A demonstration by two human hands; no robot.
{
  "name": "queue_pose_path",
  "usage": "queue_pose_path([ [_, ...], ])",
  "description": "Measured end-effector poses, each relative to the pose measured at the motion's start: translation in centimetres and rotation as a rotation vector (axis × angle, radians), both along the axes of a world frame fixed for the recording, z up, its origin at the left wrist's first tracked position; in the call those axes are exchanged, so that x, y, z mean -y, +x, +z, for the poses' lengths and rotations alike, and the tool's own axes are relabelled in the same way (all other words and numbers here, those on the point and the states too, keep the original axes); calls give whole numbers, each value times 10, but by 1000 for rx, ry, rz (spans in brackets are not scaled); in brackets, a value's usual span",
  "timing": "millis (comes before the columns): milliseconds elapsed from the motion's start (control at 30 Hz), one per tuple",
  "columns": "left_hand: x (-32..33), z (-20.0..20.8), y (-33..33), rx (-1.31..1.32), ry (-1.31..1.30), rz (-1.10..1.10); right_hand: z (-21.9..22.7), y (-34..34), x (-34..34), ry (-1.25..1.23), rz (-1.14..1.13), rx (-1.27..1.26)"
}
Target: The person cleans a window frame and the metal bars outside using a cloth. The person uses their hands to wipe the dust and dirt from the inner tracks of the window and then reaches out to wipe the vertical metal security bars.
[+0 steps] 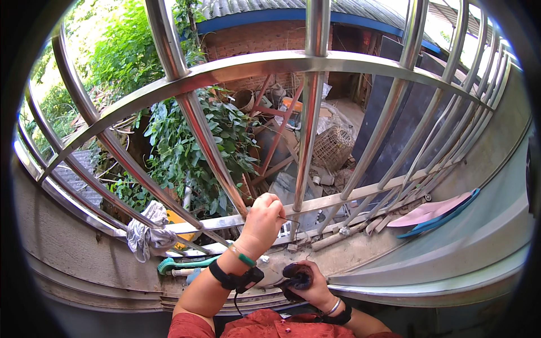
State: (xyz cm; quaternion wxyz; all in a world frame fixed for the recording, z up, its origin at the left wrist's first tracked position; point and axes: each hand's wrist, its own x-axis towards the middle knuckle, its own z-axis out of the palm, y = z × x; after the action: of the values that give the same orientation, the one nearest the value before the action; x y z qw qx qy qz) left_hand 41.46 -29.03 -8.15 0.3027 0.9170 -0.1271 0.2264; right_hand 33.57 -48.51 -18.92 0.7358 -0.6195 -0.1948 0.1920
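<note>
My left hand (pixel 264 218) is raised at the lower rail of the metal window bars, its fingers closed together. A thin dark wire (pixel 294 222) runs out from those fingers and bends down by the rail. Lower and to the right, my right hand (pixel 316 290) grips a dark, crumpled, soft-looking bundle (pixel 297 277) with a hollow in its middle; its exact kind I cannot tell. A green-handled brush (pixel 169 265) lies on the sill left of my left forearm.
Curved steel bars (pixel 311 112) with a crossbar span the front. A grey cloth (pixel 149 231) hangs over the rail at left, beside something yellow (pixel 179 222). Pink and teal flat pieces (pixel 437 214) and sticks (pixel 332 239) lie along the right sill. Beyond are vines and a plastic basket (pixel 333 147).
</note>
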Motion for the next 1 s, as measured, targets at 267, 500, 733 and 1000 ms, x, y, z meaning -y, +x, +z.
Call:
queue_pose_path([
  [267,17,33,1,184,157,264,2,6,0,-28,39,-2],
  [500,20,33,20,-228,-887,112,6,6,0,-34,15,-9],
  [733,8,33,26,-570,-1723,-25,2,2,7,-51,45,-21],
  [1000,-7,22,34,-946,-1619,-305,-19,-4,12,-34,33,-3],
])
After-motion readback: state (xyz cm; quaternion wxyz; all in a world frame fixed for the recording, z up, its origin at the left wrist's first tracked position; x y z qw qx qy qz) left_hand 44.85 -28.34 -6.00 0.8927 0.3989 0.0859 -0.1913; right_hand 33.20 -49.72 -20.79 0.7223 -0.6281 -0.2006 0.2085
